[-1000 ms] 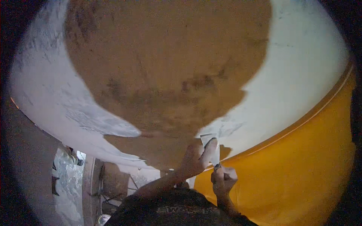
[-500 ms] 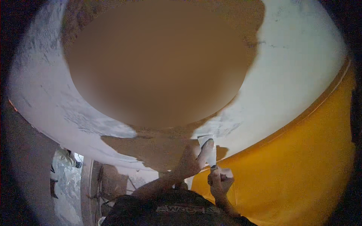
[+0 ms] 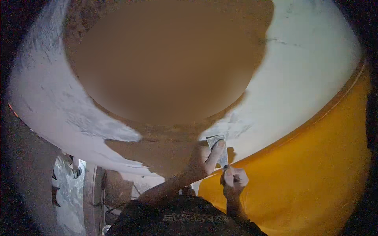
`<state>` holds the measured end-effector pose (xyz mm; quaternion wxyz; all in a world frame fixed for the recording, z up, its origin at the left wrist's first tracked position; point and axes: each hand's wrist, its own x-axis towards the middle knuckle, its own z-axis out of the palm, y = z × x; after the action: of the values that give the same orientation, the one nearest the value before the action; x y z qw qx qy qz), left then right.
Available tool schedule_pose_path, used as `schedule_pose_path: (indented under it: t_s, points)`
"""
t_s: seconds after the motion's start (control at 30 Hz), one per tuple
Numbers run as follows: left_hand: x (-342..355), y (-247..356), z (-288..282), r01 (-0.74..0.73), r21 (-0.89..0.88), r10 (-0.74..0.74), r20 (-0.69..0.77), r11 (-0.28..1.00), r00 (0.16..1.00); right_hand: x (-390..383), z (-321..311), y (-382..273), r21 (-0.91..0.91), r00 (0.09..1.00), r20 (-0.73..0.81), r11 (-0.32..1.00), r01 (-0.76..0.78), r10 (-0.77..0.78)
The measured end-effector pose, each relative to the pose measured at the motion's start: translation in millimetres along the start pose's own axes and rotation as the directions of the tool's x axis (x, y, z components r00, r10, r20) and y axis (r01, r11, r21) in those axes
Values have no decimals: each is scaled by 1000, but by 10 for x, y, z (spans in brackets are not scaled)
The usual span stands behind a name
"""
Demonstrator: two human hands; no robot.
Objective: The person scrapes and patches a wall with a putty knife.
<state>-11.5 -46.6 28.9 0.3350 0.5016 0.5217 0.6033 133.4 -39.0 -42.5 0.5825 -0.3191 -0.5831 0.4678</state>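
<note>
A putty knife (image 3: 223,156) with a pale blade that widens toward its far edge stands in front of me, close to a light wall. My right hand (image 3: 235,179) is closed round its narrow lower end, which the fingers mostly hide. From the left, my other arm reaches across, and my left hand (image 3: 214,156) grips the blade, a finger or thumb lying along its face. The blade's far edge is near the pale wall surface (image 3: 299,74); whether it touches cannot be made out.
Yellow-orange sheeting (image 3: 299,185) spreads at the right below the wall's curved edge. A brown shadow (image 3: 165,155) falls across the wall's middle, and a large patch above is blurred. At the lower left are a dark frame (image 3: 105,196) and a pale patchy surface (image 3: 71,208).
The putty knife and both hands have shifted slightly upward, the right hand also a little rightward. The blade now looks darker and more patterned. Both hands keep their hold.
</note>
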Motion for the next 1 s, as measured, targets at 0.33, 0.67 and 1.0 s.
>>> schedule_pose_path:
  t_s: [0.33, 0.67, 1.0]
  points:
    - [-15, 22, 54, 12, -214, -28, -71, 977, 997, -66, 1, 40, 81, 989, 77, 990, 118, -124]
    - [-23, 76, 4, 19, -98, -24, -50, 995, 998, -27, 54, -48, 52, 998, 58, 998, 33, -36]
    - [-12, 102, 22, 91, -22, -92, -27, 996, 995, -28, 2, -78, -4, 993, 43, 994, 109, -109]
